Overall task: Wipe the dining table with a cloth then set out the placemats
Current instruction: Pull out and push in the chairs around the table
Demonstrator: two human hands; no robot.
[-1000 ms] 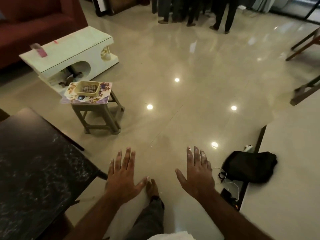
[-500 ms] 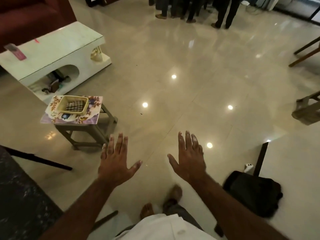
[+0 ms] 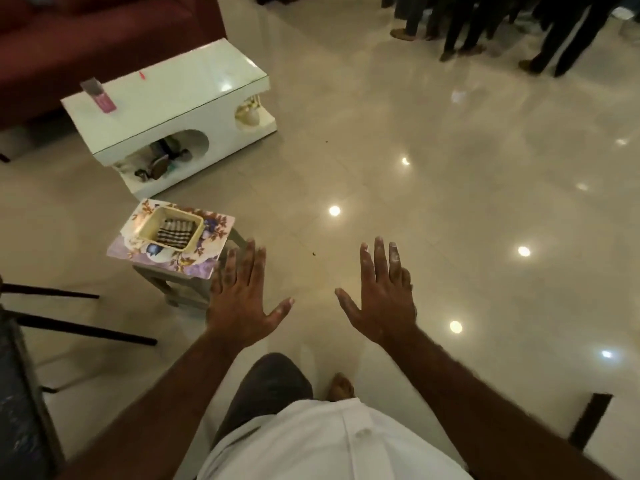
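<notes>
A small stool [image 3: 180, 284] stands left of centre with floral placemats [image 3: 214, 233] stacked on top. On the mats sits a cream basket [image 3: 149, 223] holding a folded checked cloth [image 3: 175, 231]. My left hand [image 3: 242, 299] hovers flat, fingers spread, just right of the stool's near corner, holding nothing. My right hand [image 3: 382, 296] is also spread and empty, over bare floor further right. The dark dining table [image 3: 17, 393] shows only as an edge at the lower left.
A white coffee table [image 3: 166, 95] stands behind the stool, with a red sofa [image 3: 86, 32] beyond it. Several people's legs [image 3: 485, 26] stand at the top right. Glossy tiled floor [image 3: 415, 150] spreads across the middle. A dark chair leg [image 3: 590, 424] is at the lower right.
I have walked toward the stool, which now sits closer to my left hand. The dining table has slid mostly out of view at left, and the black bag at right is gone from view.
</notes>
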